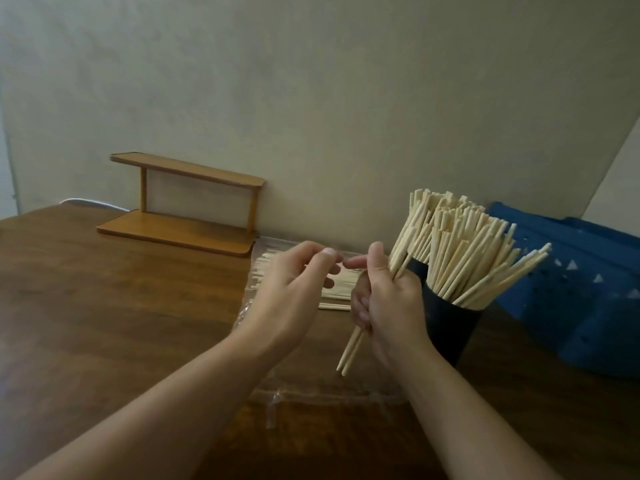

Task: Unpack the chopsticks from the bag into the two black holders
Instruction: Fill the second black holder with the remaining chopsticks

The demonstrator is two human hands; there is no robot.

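Head view of a brown wooden bench (104,306) set against a pale wall (346,81). The right hand (388,306) is curled round a small bundle of chopsticks (351,351), held on a slant: the thin tips project below the fist toward the near side, and the upper ends rise to the right, in front of the holder's rim. The left hand (294,289) is raised just left of the right hand, its fingers loosely bent with thumb and forefinger close together; whether anything is pinched between them cannot be told.

A black holder (450,327) stands upright on the bench directly behind the right hand. It is packed with chopsticks (464,251) that stand on end and fan outward, several leaning far to the right. Only this one holder can be made out.

A clear plastic bag (311,389) lies flat on the bench beneath both hands, reaching from the near side to the wall. More loose chopsticks (332,299) lie flat at its far end, behind the left hand and partly hidden by it.

A small two-tier wooden shelf (180,209) sits on the bench against the wall, far left. A blue perforated crate (571,289) stands at the right, beside and behind the holder.
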